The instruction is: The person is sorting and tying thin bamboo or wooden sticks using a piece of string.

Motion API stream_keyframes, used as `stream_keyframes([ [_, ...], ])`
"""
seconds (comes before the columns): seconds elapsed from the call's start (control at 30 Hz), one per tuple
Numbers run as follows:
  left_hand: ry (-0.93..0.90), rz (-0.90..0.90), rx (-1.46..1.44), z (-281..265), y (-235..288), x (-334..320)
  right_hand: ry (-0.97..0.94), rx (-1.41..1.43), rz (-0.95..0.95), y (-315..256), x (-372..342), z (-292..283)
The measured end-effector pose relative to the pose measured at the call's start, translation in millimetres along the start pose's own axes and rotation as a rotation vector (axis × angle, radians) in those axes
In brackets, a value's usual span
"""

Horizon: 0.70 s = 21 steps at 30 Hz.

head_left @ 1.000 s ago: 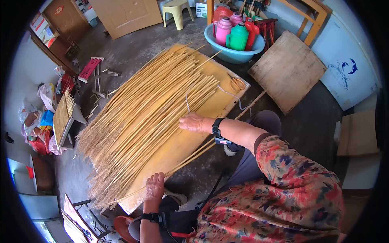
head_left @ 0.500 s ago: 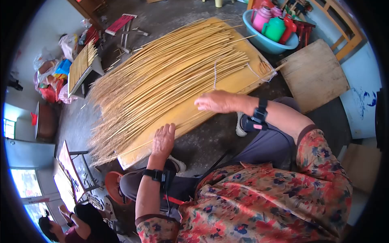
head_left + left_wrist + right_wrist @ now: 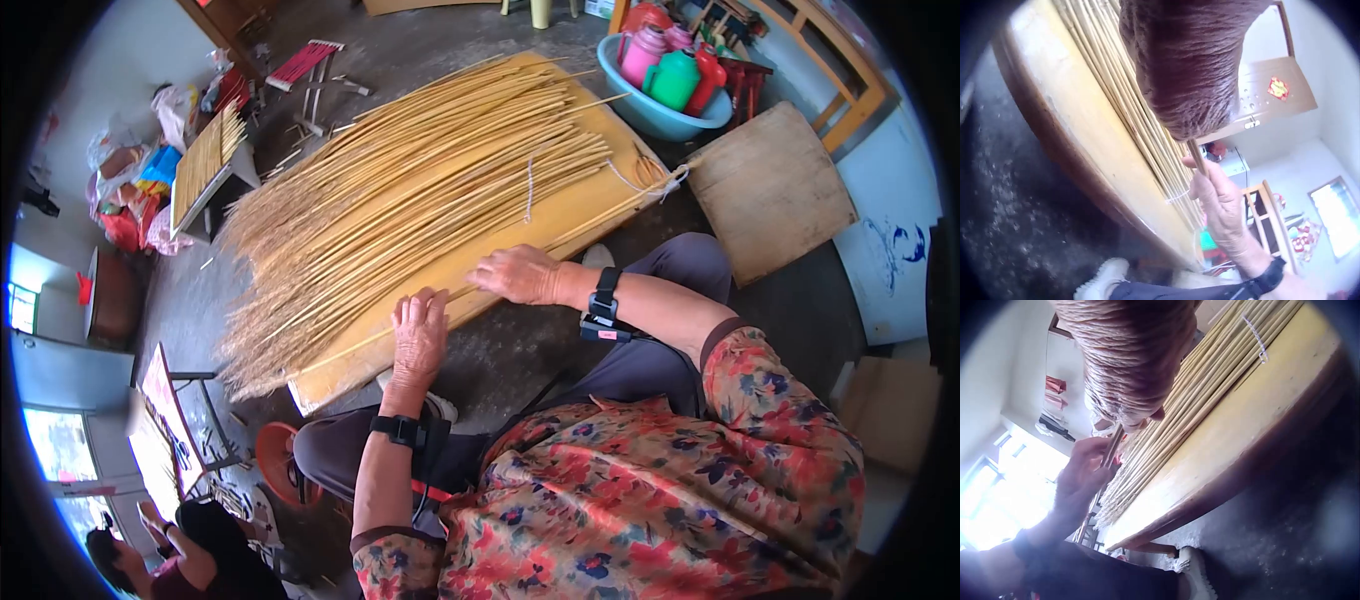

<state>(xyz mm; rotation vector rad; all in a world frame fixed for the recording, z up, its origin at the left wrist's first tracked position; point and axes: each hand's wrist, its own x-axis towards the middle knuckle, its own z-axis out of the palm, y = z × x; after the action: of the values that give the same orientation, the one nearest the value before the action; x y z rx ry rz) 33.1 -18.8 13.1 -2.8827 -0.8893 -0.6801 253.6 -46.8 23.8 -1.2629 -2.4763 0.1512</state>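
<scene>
Long straw-coloured reed stalks (image 3: pixel 450 190) with feathery heads lie side by side on a yellow board (image 3: pixel 565 212). Above its near edge, my left hand (image 3: pixel 420 328) grips thin stalks (image 3: pixel 1196 155) that run across to my right hand (image 3: pixel 515 274). Thumb and fingers of the right hand pinch them a short way off, as the left wrist view shows. In the right wrist view, the left hand (image 3: pixel 1082 478) has its fingers curled round the same stalks. A white cord (image 3: pixel 529 190) crosses the nearer bundle, close beyond the right hand.
Scissors (image 3: pixel 651 170) lie at the board's right end. A blue basin (image 3: pixel 655 115) with thermos flasks stands behind it, and a wooden panel (image 3: pixel 775 180) is to the right. Another person (image 3: pixel 190 555) sits at lower left, beside a table with stalks. An orange bowl (image 3: pixel 275 465) is near my left knee.
My right hand has come away from the corded bundle to the stalks at the near edge. Both hands are now closer together. The head view has turned, bringing another person into sight.
</scene>
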Motion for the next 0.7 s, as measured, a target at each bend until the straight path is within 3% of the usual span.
stream_keyframes([
  [0.07, 0.019, -0.086, -0.043, -11.6, 11.4, 1.6, 0.031, -0.063, 0.023, 5.9, -1.9, 2.7],
  [0.13, 0.076, -0.242, -0.357, -15.6, 12.8, -10.3, 0.053, -0.106, 0.044, 10.8, -7.3, 2.2],
  [0.2, -0.026, -0.923, -1.194, -3.7, 10.7, -13.4, 0.102, -0.101, 0.064, 21.3, -9.2, -1.9],
  [0.3, 0.042, -0.856, -1.108, -4.1, 11.0, -23.5, 0.094, -0.166, 0.082, 16.9, -8.1, -5.6],
  [0.37, 0.22, -1.108, -1.818, -7.3, 16.3, -15.1, 0.097, -0.144, 0.042, 8.8, -4.7, -5.2],
  [0.4, 0.239, -1.112, -1.81, -3.8, 13.6, -14.7, 0.101, -0.144, 0.025, 7.3, -2.9, -5.5],
  [0.47, 0.349, -1.142, -2.135, 5.0, 8.0, -16.8, 0.111, -0.148, 0.011, 4.4, -4.3, -3.3],
  [0.53, 0.457, -1.105, -2.146, 17.7, 2.4, -21.2, 0.118, -0.155, 0.005, 2.9, -8.6, -1.1],
  [0.7, 0.382, -0.972, -2.12, 25.9, -6.8, -23.5, 0.106, -0.094, 0.039, 7.8, -12.9, 2.4],
])
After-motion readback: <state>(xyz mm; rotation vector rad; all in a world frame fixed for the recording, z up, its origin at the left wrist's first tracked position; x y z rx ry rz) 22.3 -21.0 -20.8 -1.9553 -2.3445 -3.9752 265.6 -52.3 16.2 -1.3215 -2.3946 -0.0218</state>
